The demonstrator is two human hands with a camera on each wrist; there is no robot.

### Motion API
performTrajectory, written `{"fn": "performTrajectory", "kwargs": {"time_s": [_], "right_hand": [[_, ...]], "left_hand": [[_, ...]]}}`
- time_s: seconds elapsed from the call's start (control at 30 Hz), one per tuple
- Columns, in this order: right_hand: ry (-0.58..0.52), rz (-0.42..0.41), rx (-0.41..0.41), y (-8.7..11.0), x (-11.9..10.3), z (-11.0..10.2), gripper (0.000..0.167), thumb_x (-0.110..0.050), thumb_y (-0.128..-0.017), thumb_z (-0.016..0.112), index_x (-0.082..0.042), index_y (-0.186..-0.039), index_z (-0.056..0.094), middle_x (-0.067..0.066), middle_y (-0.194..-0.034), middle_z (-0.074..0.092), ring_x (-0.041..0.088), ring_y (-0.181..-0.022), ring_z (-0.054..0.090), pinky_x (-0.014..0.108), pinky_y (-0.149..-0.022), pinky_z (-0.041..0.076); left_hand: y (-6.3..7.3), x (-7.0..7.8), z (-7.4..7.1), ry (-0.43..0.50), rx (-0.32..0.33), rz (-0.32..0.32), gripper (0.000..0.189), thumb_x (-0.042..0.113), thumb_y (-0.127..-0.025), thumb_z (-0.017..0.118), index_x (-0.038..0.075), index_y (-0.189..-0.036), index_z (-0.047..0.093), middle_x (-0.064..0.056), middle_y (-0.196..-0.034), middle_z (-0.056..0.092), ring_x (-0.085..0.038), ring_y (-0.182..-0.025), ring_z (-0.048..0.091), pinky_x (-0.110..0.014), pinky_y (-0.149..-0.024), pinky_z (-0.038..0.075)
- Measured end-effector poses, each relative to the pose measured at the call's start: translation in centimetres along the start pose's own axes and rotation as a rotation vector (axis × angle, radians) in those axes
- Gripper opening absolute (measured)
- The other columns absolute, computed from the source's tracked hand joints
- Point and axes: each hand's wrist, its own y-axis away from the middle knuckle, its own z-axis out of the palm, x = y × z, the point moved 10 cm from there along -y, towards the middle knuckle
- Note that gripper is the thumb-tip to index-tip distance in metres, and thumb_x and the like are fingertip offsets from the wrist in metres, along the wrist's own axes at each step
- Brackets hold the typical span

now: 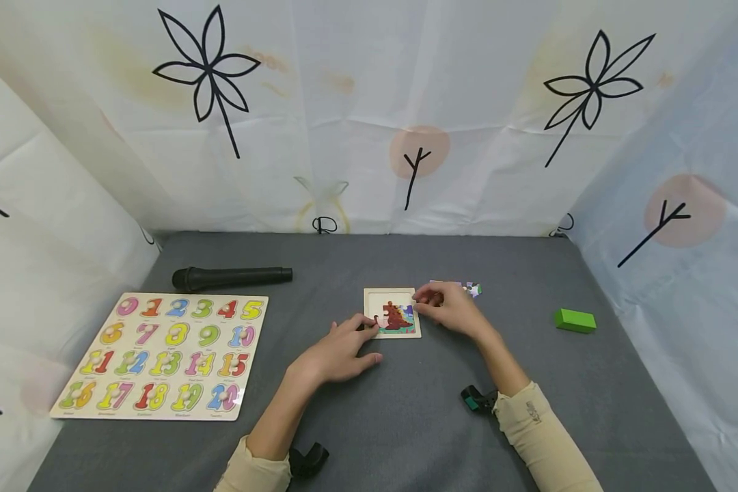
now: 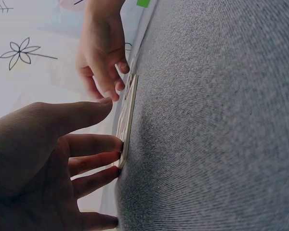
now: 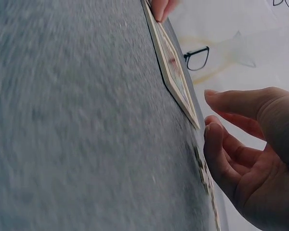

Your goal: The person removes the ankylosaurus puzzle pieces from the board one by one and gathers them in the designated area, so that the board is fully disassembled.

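A small square jigsaw tray point(image 1: 389, 291) with a pale wooden rim lies mid-table. Joined picture pieces point(image 1: 398, 320) fill its lower right part, showing a reddish-brown figure; bare backing shows above them. My left hand point(image 1: 339, 352) rests at the tray's left side, fingertips touching its edge and the thumb held apart. Over the right rim hovers my right hand point(image 1: 454, 311), its fingers loosely bent. In the right wrist view, a gap shows between thumb and fingers, with nothing in it. Loose jigsaw pieces point(image 1: 473, 290) lie behind the right hand, partly hidden by it.
A number puzzle board point(image 1: 255, 355) lies at the left, with a black microphone point(image 1: 234, 277) behind it. To the right sits a green block point(image 1: 575, 320). White printed cloth walls point(image 1: 357, 82) enclose the grey table point(image 1: 430, 424) at the back and sides.
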Motion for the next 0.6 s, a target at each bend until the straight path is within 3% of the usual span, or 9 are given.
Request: {"fn": "performTrajectory", "kwargs": {"time_s": [0.33,0.6], "right_hand": [[-0.025,-0.061,-0.062,-0.7,-1.7,2.3,0.020,-0.014,-0.099,0.078,-0.003,-0.116,0.078,0.013,-0.097,0.078,0.015,-0.075,0.070,0.027,-0.062,0.057],[0.002,-0.041,-0.083,-1.8,-2.0,3.9,0.024,-0.016,-0.098,0.080,-0.002,-0.117,0.079,0.012,-0.097,0.081,0.013,-0.083,0.073,0.027,-0.074,0.057]], "left_hand": [[-0.1,0.0,0.0,-0.004,0.012,0.014,0.058,0.031,-0.107,0.069,0.001,-0.156,0.057,-0.014,-0.154,0.055,-0.033,-0.148,0.054,-0.081,-0.126,0.024],[0.0,0.1,-0.2,0.003,0.019,0.022,0.058,0.029,-0.107,0.070,-0.001,-0.155,0.057,-0.014,-0.155,0.055,-0.034,-0.149,0.054,-0.083,-0.125,0.024]]}}
